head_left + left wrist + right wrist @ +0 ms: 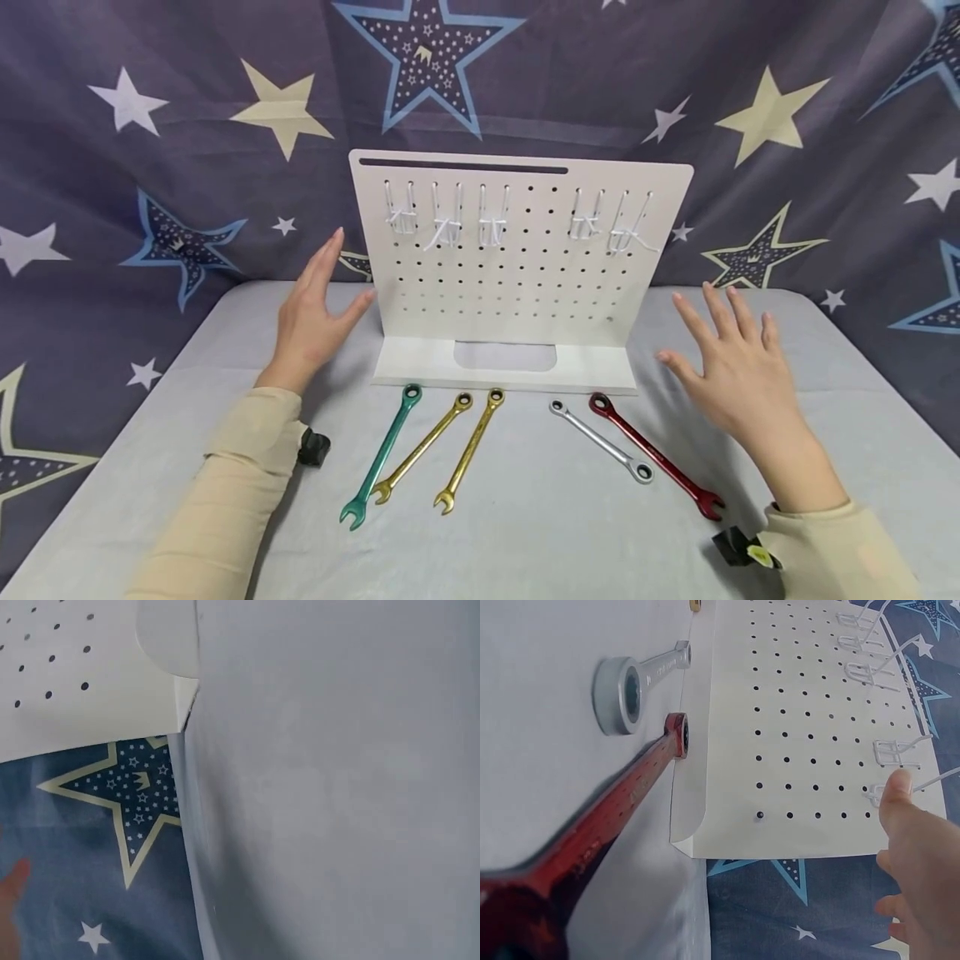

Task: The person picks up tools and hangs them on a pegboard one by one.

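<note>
My left hand point(311, 325) is raised beside the left edge of a white pegboard point(510, 275), fingers extended, thumb spread, holding nothing. On the other side my right hand point(738, 367) hovers with spread fingers near the board's right edge, also holding nothing. In front of the board lie a green wrench point(384, 454), a gold wrench point(426, 446) and another gold wrench point(471, 450). Further right are a silver wrench point(602, 442) and a red wrench point(656, 457). The right wrist view shows the red wrench point(600, 817) close up.
Several white wire hooks point(492, 221) hang along the upper part of the pegboard, which stands on a white base point(412, 362). A pale cloth point(525, 542) covers the table. Behind it hangs a dark star-patterned curtain point(570, 83).
</note>
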`<move>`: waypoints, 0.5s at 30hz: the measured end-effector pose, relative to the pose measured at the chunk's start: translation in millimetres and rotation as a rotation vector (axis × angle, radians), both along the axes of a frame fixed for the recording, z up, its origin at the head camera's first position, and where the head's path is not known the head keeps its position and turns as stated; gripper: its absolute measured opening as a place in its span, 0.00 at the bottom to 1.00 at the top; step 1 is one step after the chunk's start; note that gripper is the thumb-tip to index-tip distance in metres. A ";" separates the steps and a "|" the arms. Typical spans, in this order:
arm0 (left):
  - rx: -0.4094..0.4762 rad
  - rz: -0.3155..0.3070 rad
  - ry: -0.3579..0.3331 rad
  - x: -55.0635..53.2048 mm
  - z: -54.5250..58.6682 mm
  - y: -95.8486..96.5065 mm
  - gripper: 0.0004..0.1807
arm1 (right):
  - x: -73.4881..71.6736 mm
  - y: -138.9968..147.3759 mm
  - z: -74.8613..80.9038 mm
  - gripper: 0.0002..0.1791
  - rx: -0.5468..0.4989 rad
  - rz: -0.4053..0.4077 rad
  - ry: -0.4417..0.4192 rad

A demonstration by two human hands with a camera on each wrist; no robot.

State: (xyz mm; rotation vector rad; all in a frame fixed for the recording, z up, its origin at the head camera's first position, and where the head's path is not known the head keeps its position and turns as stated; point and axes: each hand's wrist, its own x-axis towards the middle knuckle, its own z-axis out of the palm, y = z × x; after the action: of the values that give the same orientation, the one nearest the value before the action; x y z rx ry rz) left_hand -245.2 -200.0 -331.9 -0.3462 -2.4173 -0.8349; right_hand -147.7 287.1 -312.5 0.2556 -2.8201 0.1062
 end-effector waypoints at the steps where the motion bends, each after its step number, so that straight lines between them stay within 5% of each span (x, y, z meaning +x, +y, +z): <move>1: 0.019 -0.002 -0.012 -1.3 0.0 0.6 0.44 | 0.0 0.1 0.3 0.40 -0.003 0.002 0.004; 11: 0.239 -0.146 -0.050 -18.7 -2.5 10.9 0.45 | -0.4 0.5 -0.2 0.40 -0.026 0.017 0.027; 15: 0.319 -0.180 -0.114 -21.4 -4.1 14.1 0.45 | -0.6 1.0 -0.7 0.40 -0.028 0.019 0.034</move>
State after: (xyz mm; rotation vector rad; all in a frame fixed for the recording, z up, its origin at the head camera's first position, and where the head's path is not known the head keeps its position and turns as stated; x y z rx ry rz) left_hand -266.6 -185.8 -336.0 -0.4038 -2.3269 -1.3325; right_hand -148.3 288.1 -313.2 0.2760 -2.7805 0.1437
